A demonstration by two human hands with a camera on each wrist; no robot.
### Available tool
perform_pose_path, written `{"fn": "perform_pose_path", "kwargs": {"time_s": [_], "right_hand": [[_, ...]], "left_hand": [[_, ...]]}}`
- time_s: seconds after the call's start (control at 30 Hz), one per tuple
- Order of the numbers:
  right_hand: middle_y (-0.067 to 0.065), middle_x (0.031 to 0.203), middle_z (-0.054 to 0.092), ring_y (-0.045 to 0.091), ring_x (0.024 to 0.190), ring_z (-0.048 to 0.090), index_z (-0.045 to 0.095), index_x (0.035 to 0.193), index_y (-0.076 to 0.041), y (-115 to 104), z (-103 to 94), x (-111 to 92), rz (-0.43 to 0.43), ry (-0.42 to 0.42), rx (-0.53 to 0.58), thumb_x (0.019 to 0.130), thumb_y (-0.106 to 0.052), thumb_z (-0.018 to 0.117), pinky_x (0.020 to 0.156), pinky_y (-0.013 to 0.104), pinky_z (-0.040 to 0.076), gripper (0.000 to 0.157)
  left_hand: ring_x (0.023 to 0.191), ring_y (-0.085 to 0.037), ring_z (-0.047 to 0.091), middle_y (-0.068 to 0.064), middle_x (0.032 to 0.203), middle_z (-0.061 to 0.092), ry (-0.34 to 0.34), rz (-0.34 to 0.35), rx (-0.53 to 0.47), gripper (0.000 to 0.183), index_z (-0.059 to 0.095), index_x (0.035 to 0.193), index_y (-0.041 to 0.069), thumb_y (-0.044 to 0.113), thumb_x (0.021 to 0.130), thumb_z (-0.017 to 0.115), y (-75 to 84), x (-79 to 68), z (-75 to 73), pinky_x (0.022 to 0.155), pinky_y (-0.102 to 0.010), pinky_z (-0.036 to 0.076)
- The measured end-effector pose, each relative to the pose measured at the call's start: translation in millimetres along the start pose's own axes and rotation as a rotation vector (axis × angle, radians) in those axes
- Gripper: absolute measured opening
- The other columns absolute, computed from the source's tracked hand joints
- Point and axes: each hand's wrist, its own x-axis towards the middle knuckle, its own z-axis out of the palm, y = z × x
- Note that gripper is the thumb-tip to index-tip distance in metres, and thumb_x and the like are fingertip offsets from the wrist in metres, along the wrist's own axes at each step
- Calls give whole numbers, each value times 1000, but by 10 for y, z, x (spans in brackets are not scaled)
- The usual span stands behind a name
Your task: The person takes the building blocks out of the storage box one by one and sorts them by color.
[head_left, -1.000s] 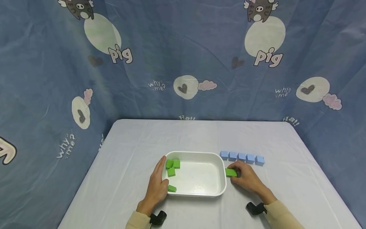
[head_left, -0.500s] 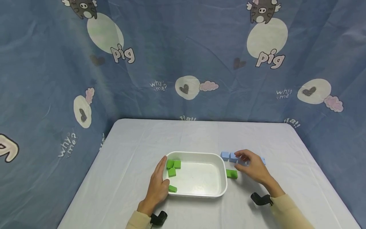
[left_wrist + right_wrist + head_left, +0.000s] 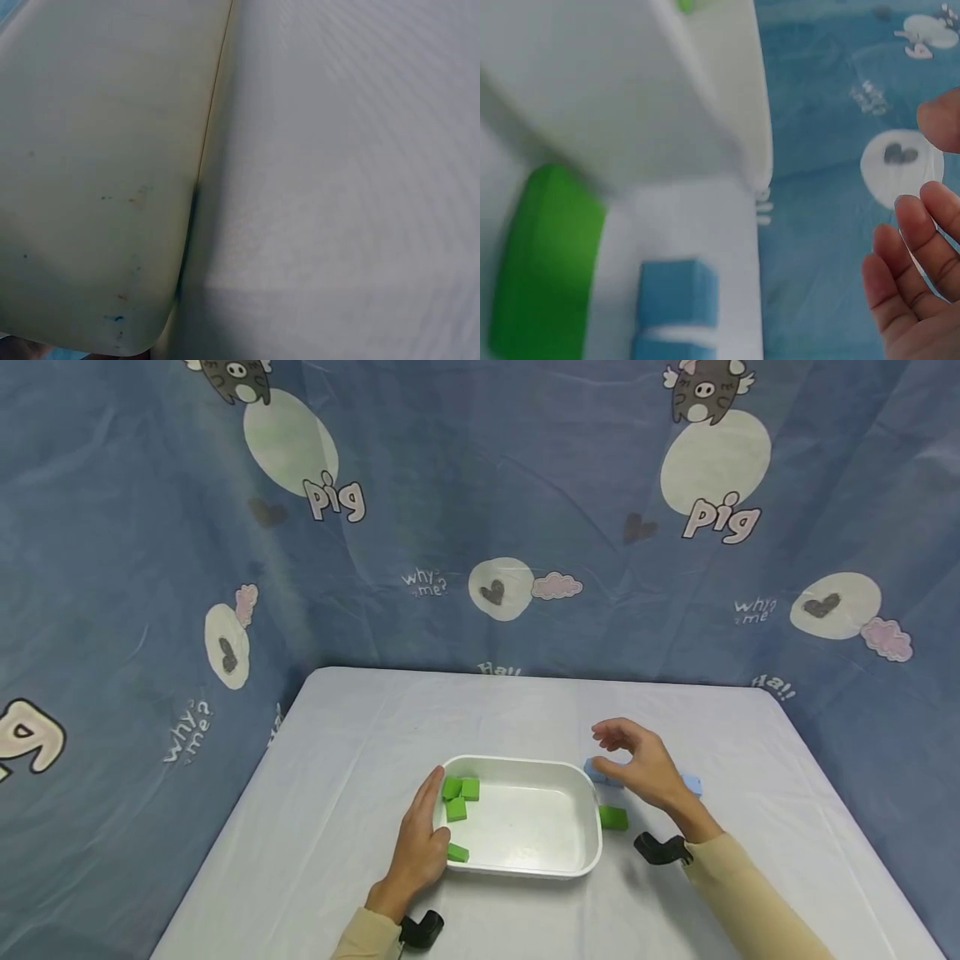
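My left hand [image 3: 418, 839] rests against the left end of a white rectangular tray [image 3: 525, 871], its fingers lying straight along the outer wall. Inside the tray are several green blocks [image 3: 456, 810], gathered on its left side. To the right, my right hand [image 3: 641, 764] is raised over a row of blue blocks [image 3: 595, 768], fingers apart and nothing between them. It partly hides that row. A green block [image 3: 613, 817] lies just outside the tray's right wall; the right wrist view shows this green block [image 3: 551, 262] near two blue blocks [image 3: 676, 292].
A white cloth covers the table [image 3: 360, 735]. Behind it and at both sides hangs a blue patterned curtain [image 3: 420, 468]. Black wrist cameras [image 3: 660, 849] stick out from both wrists.
My right hand has left the green block beside the tray, passed over the blue row and moved up and slightly left. My left hand stays at the tray's left end.
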Motion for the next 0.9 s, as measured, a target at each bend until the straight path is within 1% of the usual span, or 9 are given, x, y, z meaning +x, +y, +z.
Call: {"fn": "perform_pose_path", "kwargs": {"time_s": [0.07,0.2,0.33,0.43,0.57,0.67,0.77,0.83,0.9], "right_hand": [[6,110,69,30,100,63,67,122,-6,-51,51,65,-21,-9,2,84,-7,80,93,46,53,40],[5,111,69,23,99,63,67,122,-6,-159,166,192,-75,-22,2,83,-8,80,93,48,53,41],[8,113,69,25,99,64,68,121,-6,-254,291,313,-135,-37,26,83,-7,80,93,48,53,41],[10,113,69,28,100,64,68,120,-7,-313,390,392,-156,-49,45,83,-7,81,93,48,52,40],[9,111,69,27,99,64,69,118,-8,-370,530,478,-171,-65,39,81,-8,82,92,45,52,39],[7,110,70,25,99,65,70,117,-9,-400,644,530,-193,-82,28,80,-8,83,92,46,53,39],[4,109,70,27,98,66,70,117,-9,-422,757,566,-226,-104,25,80,-9,83,90,48,54,39],[2,108,70,27,97,66,70,116,-9,-439,830,584,-246,-116,13,80,-11,83,89,47,54,38],[-1,107,69,25,96,66,70,115,-10,-452,902,598,-263,-128,-7,80,-12,83,88,44,55,38]], "left_hand": [[151,-31,26,-19,163,30,1,1,-2,87,27,158,-5,-14,73,46,-4,-1,5,121,-50,21],[150,-30,26,-18,163,30,2,2,-2,87,27,158,-5,-13,73,46,-5,-5,6,121,-50,21],[150,-31,27,-18,163,30,6,5,3,87,27,158,-5,-13,73,47,-7,-7,6,121,-50,22],[150,-31,27,-18,163,30,7,4,2,86,27,158,-5,-13,74,47,-9,-12,4,121,-50,21],[150,-31,27,-18,163,31,7,0,3,86,28,158,-5,-13,74,47,-9,-21,7,121,-50,21],[149,-34,28,-19,162,31,17,10,12,85,28,157,-6,-13,74,47,-10,-28,15,120,-51,22],[149,-36,29,-21,161,32,26,20,22,85,29,156,-7,-14,74,47,-7,-30,18,119,-53,23],[149,-36,29,-21,161,32,24,19,19,85,29,156,-7,-14,74,47,-2,-25,14,120,-53,23],[149,-35,28,-20,162,31,18,16,15,84,28,157,-7,-14,75,48,4,-19,10,120,-52,22]]}}
